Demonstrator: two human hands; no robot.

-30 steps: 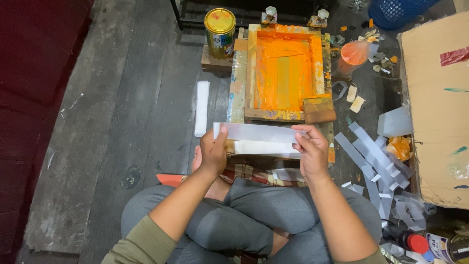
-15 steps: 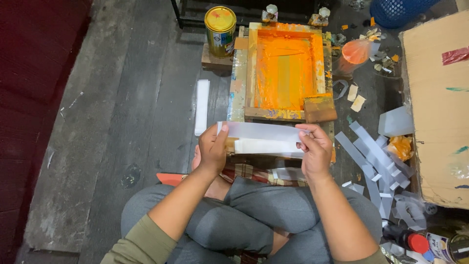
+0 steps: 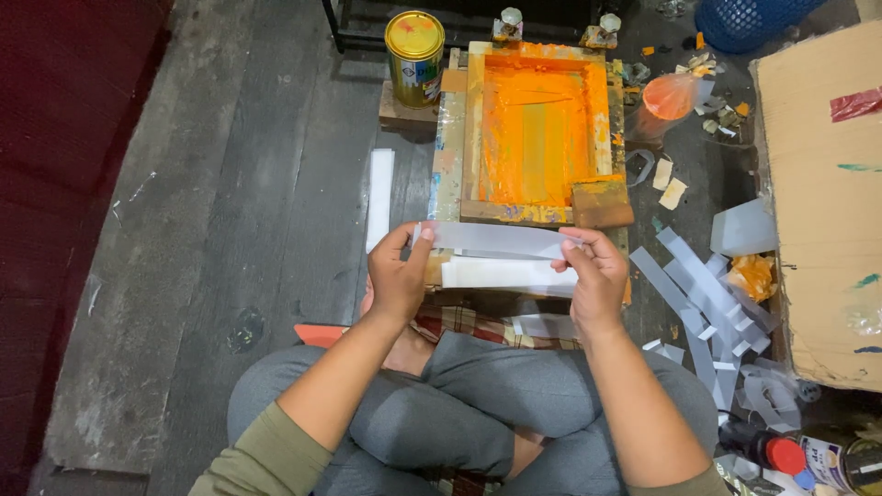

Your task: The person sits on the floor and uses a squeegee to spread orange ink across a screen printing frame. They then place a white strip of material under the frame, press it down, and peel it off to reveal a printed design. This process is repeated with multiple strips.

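centre frame | left hand [image 3: 397, 277] and right hand [image 3: 595, 276] pinching ends of thin translucent grey plastic strip [image 3: 491, 239] | looking light, floppy, slippery; edge-pinching suiting it

Can [image 3: 414, 57] left of printing frame [image 3: 536, 129]

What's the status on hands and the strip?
Left hand and right hand pinch the grey plastic strip at its ends, level. Orange-inked screen frame just beyond. Nothing between.

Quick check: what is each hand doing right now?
Left hand: closed, pinching the left end of the long grey translucent plastic strip.
Right hand: closed, pinching its right end.
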